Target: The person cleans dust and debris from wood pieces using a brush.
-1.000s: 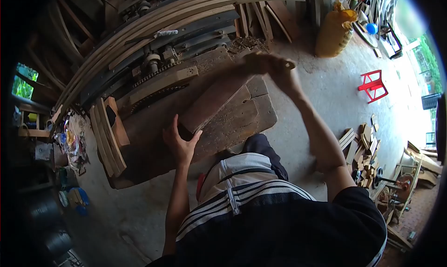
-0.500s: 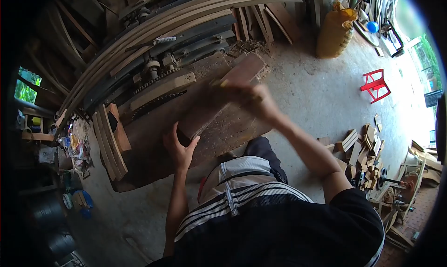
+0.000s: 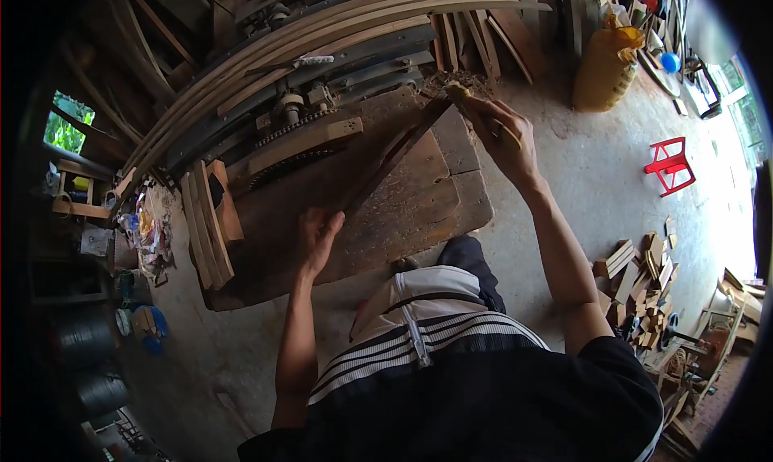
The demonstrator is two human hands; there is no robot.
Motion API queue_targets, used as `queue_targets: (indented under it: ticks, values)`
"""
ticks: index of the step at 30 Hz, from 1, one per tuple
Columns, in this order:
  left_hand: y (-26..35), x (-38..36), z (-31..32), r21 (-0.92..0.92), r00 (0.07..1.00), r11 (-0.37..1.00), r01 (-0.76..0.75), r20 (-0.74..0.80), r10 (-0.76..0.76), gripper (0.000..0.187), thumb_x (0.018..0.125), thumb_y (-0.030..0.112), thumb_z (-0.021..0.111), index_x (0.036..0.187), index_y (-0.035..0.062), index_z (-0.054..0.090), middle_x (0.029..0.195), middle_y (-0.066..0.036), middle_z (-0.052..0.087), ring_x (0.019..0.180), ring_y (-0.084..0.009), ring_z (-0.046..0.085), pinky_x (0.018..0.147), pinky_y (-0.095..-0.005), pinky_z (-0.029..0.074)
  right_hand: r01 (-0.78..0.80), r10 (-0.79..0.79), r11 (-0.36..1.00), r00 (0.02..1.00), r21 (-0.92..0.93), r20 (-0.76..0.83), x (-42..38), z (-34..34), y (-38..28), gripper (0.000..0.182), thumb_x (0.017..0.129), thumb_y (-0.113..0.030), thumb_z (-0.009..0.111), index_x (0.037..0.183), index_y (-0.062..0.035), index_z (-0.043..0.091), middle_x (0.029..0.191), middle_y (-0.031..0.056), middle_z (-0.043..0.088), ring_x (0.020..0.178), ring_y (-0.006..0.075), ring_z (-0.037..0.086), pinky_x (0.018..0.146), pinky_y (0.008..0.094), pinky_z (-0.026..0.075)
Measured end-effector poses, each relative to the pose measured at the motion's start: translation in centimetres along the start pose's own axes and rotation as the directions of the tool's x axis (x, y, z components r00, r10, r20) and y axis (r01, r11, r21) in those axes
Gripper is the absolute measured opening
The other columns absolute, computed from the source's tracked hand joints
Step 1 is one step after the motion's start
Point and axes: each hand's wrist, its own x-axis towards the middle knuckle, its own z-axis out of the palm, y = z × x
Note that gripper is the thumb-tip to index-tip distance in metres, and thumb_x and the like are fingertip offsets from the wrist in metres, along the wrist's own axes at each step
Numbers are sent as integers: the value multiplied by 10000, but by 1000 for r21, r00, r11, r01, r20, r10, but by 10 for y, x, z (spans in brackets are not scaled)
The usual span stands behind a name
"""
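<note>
A long dark brown wooden board (image 3: 389, 160) stands turned on its narrow side above the workbench (image 3: 419, 212), running diagonally away from me. My left hand (image 3: 319, 235) grips its near end, thumb on one side and fingers on the other. At the far end, my right hand (image 3: 506, 138) is closed around a brush (image 3: 459, 92) with a yellowish tip, its handle passing under the fingers. That tip sits right at the board's far corner. Sawdust and small shavings are scattered over the bench top beside the board.
Several curved wooden pieces (image 3: 207, 228) lie at the bench's left end. Behind it are a machine with a chain (image 3: 294, 117) and long bent strips (image 3: 362, 39). A yellow sack (image 3: 608, 68), red stool (image 3: 670, 167) and offcut pile (image 3: 640, 281) are on the right.
The board has turned from broad face up to its narrow side. My right hand, blurred over the board before, has moved right and away to its far end. The view has shifted slightly.
</note>
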Motion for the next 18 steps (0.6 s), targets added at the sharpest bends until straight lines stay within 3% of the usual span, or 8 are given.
queue_targets:
  ticks: [1,5,7,10,12,13,17,18]
  values:
    - [-13,0,0,211,986,969,-128,-75,146,498,949,451,614,1086,-27,631,981,-139,586,826,-250,603,750,-334,478,1,-1,1000,1000,5,-7,3,3,-1,221,898,-106,662,1113,-75,704,949,130,692,801,275,694,702,348,540]
    - [-2,6,-3,173,977,984,-37,-203,73,397,1003,352,558,1060,-35,625,1015,-156,588,879,-259,607,767,-366,470,57,-57,998,997,-8,51,6,17,4,260,900,-104,639,1156,-81,680,966,133,684,848,312,675,755,377,534]
    - [2,8,-1,135,964,986,-99,-235,129,330,1028,273,522,1071,-40,620,1021,-156,589,892,-276,613,792,-383,472,65,-62,998,993,-23,100,9,27,5,273,900,-104,634,1169,-85,672,980,131,682,871,317,669,769,389,531]
    - [5,-4,10,131,954,980,-152,-239,180,372,930,253,675,1166,-24,602,1103,-179,630,1012,-304,634,875,-388,482,234,-230,950,972,-209,46,9,40,-4,391,843,-16,633,1228,-85,641,1092,129,673,967,305,667,840,412,519]
    - [7,-12,20,146,952,981,-130,-257,165,533,808,208,794,1240,-15,576,1152,-200,655,1081,-321,641,923,-390,486,297,-273,894,955,-337,119,2,64,-8,389,829,-68,670,1213,-123,641,1136,89,668,968,268,664,805,366,568]
    - [8,-14,24,145,952,981,-130,-259,165,533,808,208,794,1240,-15,576,1152,-200,655,1081,-321,641,923,-390,486,355,-314,850,935,-390,165,-4,78,-8,387,825,-88,682,1208,-131,640,1148,77,666,967,253,663,784,346,588]
    - [2,-15,31,147,942,983,-109,-300,150,480,810,146,778,1219,-14,585,1081,-188,678,995,-319,671,874,-379,510,637,-531,734,754,-235,385,-43,76,-89,360,798,-115,695,1158,-108,672,1146,61,660,1022,235,646,715,327,613]
    - [-3,-15,31,209,934,969,-129,-302,189,462,804,111,770,1212,-8,589,1061,-181,683,973,-313,678,859,-371,516,597,-497,790,757,-140,424,-57,75,-107,359,792,-132,698,1149,-99,674,1153,68,658,1032,243,644,746,334,609]
